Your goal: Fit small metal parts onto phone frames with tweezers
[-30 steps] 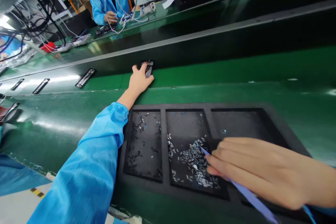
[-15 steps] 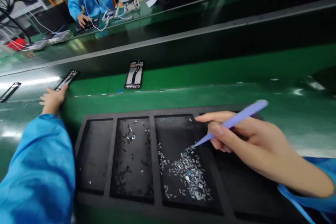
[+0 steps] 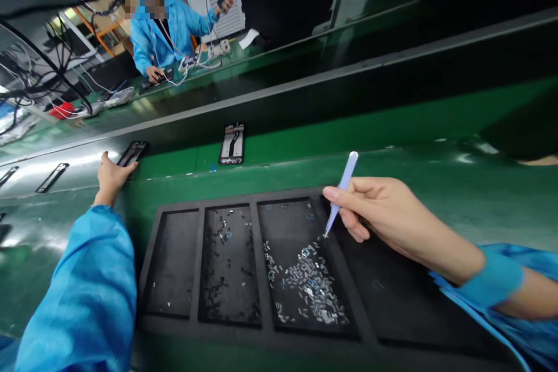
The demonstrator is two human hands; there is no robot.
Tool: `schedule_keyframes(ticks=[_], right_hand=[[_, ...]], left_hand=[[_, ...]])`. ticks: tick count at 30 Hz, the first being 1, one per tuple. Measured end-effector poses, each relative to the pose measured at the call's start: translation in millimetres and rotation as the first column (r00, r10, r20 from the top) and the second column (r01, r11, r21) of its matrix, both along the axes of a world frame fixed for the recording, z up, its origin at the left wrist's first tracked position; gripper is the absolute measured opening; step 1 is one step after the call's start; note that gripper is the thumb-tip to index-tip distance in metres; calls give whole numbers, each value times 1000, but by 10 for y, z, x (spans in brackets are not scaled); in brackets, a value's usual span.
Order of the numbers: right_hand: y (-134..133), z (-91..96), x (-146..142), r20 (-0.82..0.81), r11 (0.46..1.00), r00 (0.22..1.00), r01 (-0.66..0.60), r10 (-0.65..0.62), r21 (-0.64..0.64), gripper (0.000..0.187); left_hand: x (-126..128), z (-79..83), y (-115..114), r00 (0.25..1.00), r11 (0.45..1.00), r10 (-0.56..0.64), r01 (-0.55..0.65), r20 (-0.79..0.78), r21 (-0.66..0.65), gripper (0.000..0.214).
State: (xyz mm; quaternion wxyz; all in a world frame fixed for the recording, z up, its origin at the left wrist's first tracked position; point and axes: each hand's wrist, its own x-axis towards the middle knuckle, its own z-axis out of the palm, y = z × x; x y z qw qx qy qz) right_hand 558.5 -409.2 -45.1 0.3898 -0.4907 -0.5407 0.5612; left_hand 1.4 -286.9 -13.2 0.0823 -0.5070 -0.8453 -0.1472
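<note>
My right hand [image 3: 370,203] holds light purple tweezers [image 3: 342,192] between thumb and fingers. Their tip is over the upper right edge of the tray's third compartment from the left, with a tiny bright piece at it. Below lies a heap of small silvery pieces [image 3: 316,288]. At the far left, my left hand [image 3: 114,177] has its thumb and fingers spread at the near end of a phone frame [image 3: 133,154]. Whether it touches the frame I cannot tell. Another phone frame [image 3: 232,143], with a dark ribbon cable, lies beyond the black tray [image 3: 257,261].
More phone frames, one of them slim-looking [image 3: 52,178], lie at the left on the shiny strip. A raised ledge [image 3: 279,77] crosses behind the green bench [image 3: 418,174]. Beyond it a co-worker in a blue coat [image 3: 159,40] holds up a dark object, among cables.
The tweezers have turned more upright, their tip shifting from the silvery heap toward the compartment's right edge. My left hand's fingers have changed position beside the frame. The view has tilted upward.
</note>
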Motion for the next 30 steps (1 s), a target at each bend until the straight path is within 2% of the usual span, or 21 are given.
schedule_keyframes(ticks=[2, 4, 5, 7, 9, 11, 13, 14, 16, 19, 22, 23, 25, 27, 28, 30], right_hand=[[4, -6, -8, -35, 1000, 999, 21, -21, 6, 63], [2, -13, -12, -65, 999, 997, 43, -44, -17, 62], [0, -13, -15, -75, 998, 996, 53, -55, -35, 63], [-4, -5, -28, -79, 997, 995, 53, -58, -59, 63], [-7, 6, -50, -68, 998, 997, 38, -41, -50, 65], [-7, 6, -73, -55, 999, 998, 32, -33, -18, 66], [-7, -3, -81, -41, 999, 998, 42, -41, 22, 65], [-10, -4, -75, -32, 998, 998, 52, -51, 45, 65], [-24, 34, -45, -17, 992, 997, 79, -78, 95, 66], [-79, 237, -24, 57, 963, 986, 138, -155, 234, 65], [-139, 505, -195, 222, 875, 936, 146, -274, 461, 56], [-147, 558, -309, 229, 843, 928, 139, -294, 520, 54], [-141, 555, -601, 269, 838, 943, 17, -195, 546, 48], [-110, 407, -909, 293, 821, 954, -121, -59, 558, 42], [-90, 298, -1042, 301, 811, 954, -177, 1, 558, 39], [-53, 65, -1225, 281, 817, 957, -221, 76, 532, 34]], left_hand=[[225, 183, -103, 999, 999, 36, -36, -6, -16, 97], [529, 366, -379, 1000, 998, 31, -31, -2, -48, 102], [722, 441, -599, 1000, 998, 14, -14, 7, -65, 103], [1202, 513, -1187, 999, 997, -22, 24, 36, -77, 105], [1780, 446, -1875, 996, 998, -50, 54, 72, -45, 107], [2372, 248, -2503, 968, 993, -116, 108, 222, 50, 106], [2877, -10, -2938, 948, 978, -192, 165, 256, 125, 91], [3076, -133, -3068, 950, 974, -196, 159, 241, 163, 87], [3347, -329, -3178, 961, 963, -202, 161, 188, 214, 77], [3490, -480, -3155, 969, 950, -229, 201, 95, 240, 70], [3446, -519, -3131, 959, 938, -278, 261, 48, 227, 67], [3405, -520, -3130, 949, 930, -314, 300, 35, 213, 70], [3286, -510, -3109, 907, 889, -420, 418, -33, 186, 79], [3121, -482, -3033, 816, 798, -546, 576, -189, 179, 74], [3029, -462, -2972, 733, 726, -622, 672, -276, 150, 66], [2847, -419, -2824, 513, 536, -766, 842, -387, 54, 49]])
